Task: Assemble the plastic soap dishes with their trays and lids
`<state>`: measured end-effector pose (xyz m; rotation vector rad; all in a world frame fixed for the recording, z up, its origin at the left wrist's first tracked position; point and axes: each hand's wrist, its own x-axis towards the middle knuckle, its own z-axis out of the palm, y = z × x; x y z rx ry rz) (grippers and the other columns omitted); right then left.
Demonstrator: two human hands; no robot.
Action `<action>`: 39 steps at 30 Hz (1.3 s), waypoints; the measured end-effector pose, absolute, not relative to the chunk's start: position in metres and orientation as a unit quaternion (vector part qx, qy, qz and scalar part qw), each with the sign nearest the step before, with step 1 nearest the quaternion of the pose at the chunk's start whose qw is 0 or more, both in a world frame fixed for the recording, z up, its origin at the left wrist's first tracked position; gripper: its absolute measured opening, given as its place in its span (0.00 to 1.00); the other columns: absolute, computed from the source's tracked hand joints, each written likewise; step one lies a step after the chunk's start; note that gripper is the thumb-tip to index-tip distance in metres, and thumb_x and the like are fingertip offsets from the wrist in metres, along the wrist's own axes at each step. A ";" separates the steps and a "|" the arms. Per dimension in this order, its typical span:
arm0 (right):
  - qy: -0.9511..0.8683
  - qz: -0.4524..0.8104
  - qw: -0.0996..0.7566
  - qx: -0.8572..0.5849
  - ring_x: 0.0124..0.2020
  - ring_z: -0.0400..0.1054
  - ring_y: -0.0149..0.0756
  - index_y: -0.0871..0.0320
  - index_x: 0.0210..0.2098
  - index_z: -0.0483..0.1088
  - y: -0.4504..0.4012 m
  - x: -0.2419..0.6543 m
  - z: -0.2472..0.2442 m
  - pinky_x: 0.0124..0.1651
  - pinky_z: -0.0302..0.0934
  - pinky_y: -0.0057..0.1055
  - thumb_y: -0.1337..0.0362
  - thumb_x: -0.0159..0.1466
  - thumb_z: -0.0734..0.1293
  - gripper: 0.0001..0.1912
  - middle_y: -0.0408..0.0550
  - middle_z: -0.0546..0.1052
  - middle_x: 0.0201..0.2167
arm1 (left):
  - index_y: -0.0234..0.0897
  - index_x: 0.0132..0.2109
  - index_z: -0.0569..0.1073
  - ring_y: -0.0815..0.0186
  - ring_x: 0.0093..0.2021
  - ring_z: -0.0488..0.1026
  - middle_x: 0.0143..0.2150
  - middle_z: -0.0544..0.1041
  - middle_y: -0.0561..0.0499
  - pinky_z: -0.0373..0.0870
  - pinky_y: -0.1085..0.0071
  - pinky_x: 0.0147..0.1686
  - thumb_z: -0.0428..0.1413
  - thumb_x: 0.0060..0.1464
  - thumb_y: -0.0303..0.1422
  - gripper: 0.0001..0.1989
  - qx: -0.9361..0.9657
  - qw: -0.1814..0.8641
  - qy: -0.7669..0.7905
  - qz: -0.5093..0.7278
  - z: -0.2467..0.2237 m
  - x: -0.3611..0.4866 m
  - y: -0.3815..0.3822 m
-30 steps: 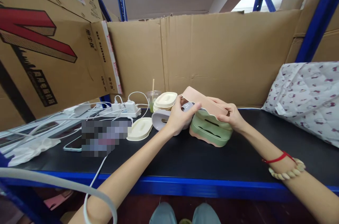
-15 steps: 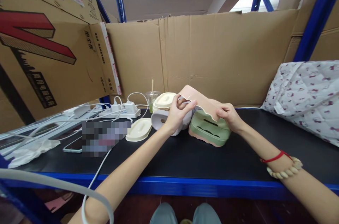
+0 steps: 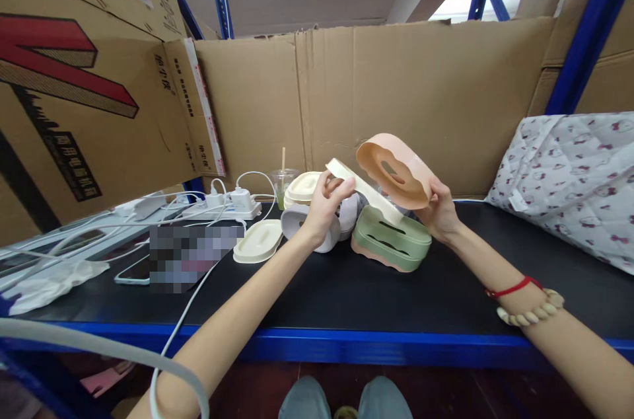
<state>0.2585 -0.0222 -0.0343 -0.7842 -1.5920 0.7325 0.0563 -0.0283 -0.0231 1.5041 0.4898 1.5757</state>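
My left hand (image 3: 327,204) grips the left end of a cream wavy-edged piece (image 3: 369,194), which slants down to the right. My right hand (image 3: 440,211) holds a pink oval cover (image 3: 393,168) by its lower right end, tilted so its hollow inside and slot show. Just below them, a green piece (image 3: 391,240) with slots sits on a pink wavy-edged base (image 3: 379,260) on the black table. Behind my left hand are grey-lilac pieces (image 3: 297,221), partly hidden by it.
A cream lid (image 3: 258,240) lies left of the hands, with stacked cream pieces (image 3: 303,188) and a straw cup (image 3: 283,181) behind. A power strip (image 3: 238,207), cables and a phone (image 3: 133,271) are farther left. A patterned quilted bag (image 3: 569,181) stands right; cardboard (image 3: 426,88) rises behind.
The pink cover has come away from the cream piece, up and tilted open in my right hand. The cream piece now shows in my left hand.
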 end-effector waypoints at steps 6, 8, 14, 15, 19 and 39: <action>-0.584 0.251 0.669 -0.384 0.45 0.71 0.45 0.54 0.38 0.72 -0.008 0.267 -0.036 0.47 0.64 0.38 0.41 0.47 0.65 0.28 0.46 0.79 0.38 | 0.42 0.49 0.57 0.58 0.51 0.71 0.49 0.71 0.45 0.66 0.60 0.51 0.61 0.41 0.47 0.32 0.565 0.332 0.236 0.717 -0.021 0.046 -0.019; -0.568 0.239 0.679 -0.400 0.47 0.70 0.44 0.54 0.38 0.71 -0.005 0.271 -0.037 0.48 0.64 0.37 0.44 0.44 0.68 0.27 0.46 0.78 0.40 | 0.44 0.50 0.53 0.59 0.53 0.69 0.52 0.67 0.44 0.66 0.61 0.52 0.63 0.39 0.43 0.34 0.573 0.273 0.252 0.730 -0.022 0.044 -0.017; -0.572 0.220 0.670 -0.419 0.48 0.69 0.43 0.54 0.40 0.70 -0.002 0.277 -0.039 0.47 0.64 0.36 0.44 0.45 0.67 0.28 0.47 0.77 0.43 | 0.44 0.48 0.48 0.61 0.52 0.68 0.51 0.62 0.45 0.66 0.60 0.52 0.63 0.37 0.31 0.36 0.584 0.144 0.313 0.735 -0.026 0.045 -0.015; -0.570 0.219 0.672 -0.419 0.49 0.69 0.43 0.54 0.40 0.70 -0.002 0.277 -0.039 0.47 0.64 0.36 0.43 0.45 0.67 0.28 0.47 0.77 0.43 | 0.44 0.47 0.48 0.61 0.52 0.68 0.51 0.62 0.45 0.65 0.60 0.53 0.63 0.37 0.30 0.36 0.585 0.127 0.320 0.735 -0.025 0.045 -0.015; -0.564 0.227 0.686 -0.401 0.47 0.70 0.45 0.54 0.37 0.70 0.000 0.277 -0.041 0.47 0.64 0.37 0.38 0.46 0.64 0.30 0.47 0.78 0.40 | 0.43 0.48 0.49 0.60 0.53 0.66 0.55 0.58 0.42 0.64 0.59 0.54 0.63 0.35 0.29 0.36 0.576 0.096 0.346 0.734 -0.024 0.043 -0.017; -0.566 0.260 0.701 -0.347 0.40 0.73 0.47 0.54 0.39 0.72 0.008 0.283 -0.047 0.43 0.67 0.41 0.33 0.52 0.56 0.34 0.47 0.79 0.35 | 0.43 0.36 0.53 0.63 0.47 0.67 0.40 0.62 0.55 0.63 0.64 0.47 0.65 0.32 0.37 0.29 0.501 0.061 0.477 0.720 -0.016 0.021 -0.005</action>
